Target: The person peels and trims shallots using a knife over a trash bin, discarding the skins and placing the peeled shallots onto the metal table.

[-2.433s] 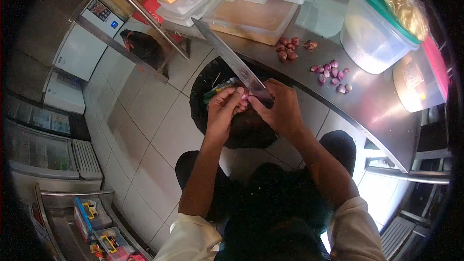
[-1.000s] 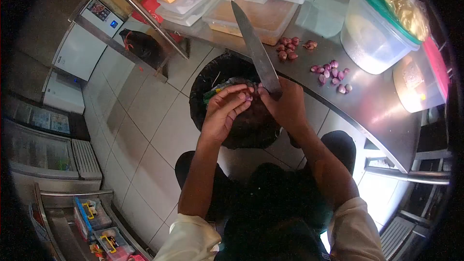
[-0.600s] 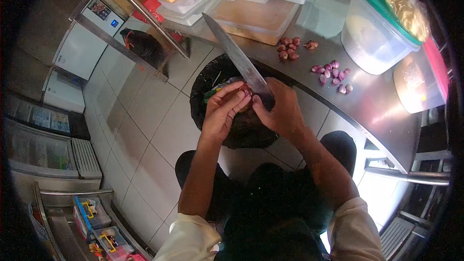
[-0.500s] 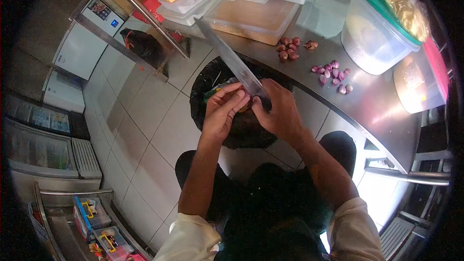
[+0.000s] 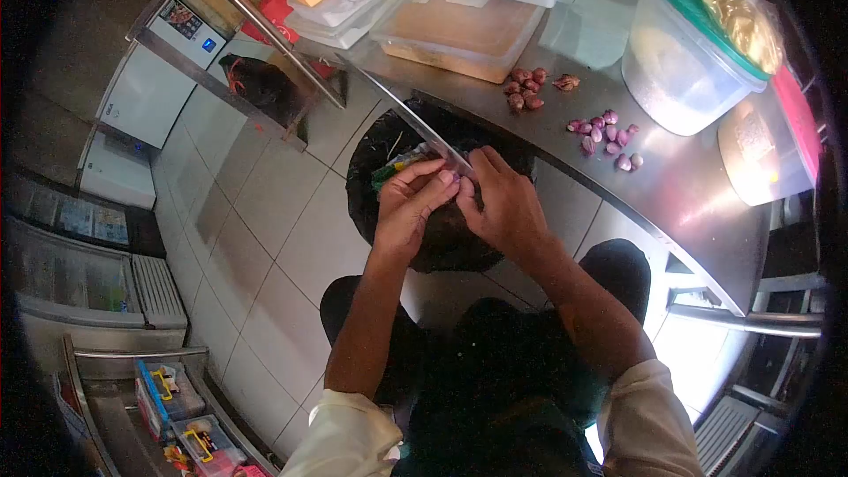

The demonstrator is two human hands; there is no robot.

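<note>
Over a bin lined with a black plastic bag (image 5: 360,190), my two hands meet fingertip to fingertip. My right hand (image 5: 505,205) grips a knife (image 5: 415,122), its long blade pointing away to the upper left. Pinched in the fingers of my left hand (image 5: 406,212) is a small purple shallot (image 5: 457,177), mostly covered by the fingers and right by the blade's base. On the steel table (image 5: 565,137) lie a group of unpeeled brown-red shallots (image 5: 527,88) and, nearer, a group of peeled purple shallots (image 5: 609,136).
Lidded plastic boxes (image 5: 459,31) stand at the table's far end. A tub with a green lid (image 5: 680,62) and a pink-lidded container (image 5: 760,146) are at right. The table's edge (image 5: 609,190) runs close past my right hand. A metal rail (image 5: 265,26) is at upper left.
The knife's blade has turned and dropped, now showing more edge-on, with its tip lower and further left. Both hands stay together over the bin.
</note>
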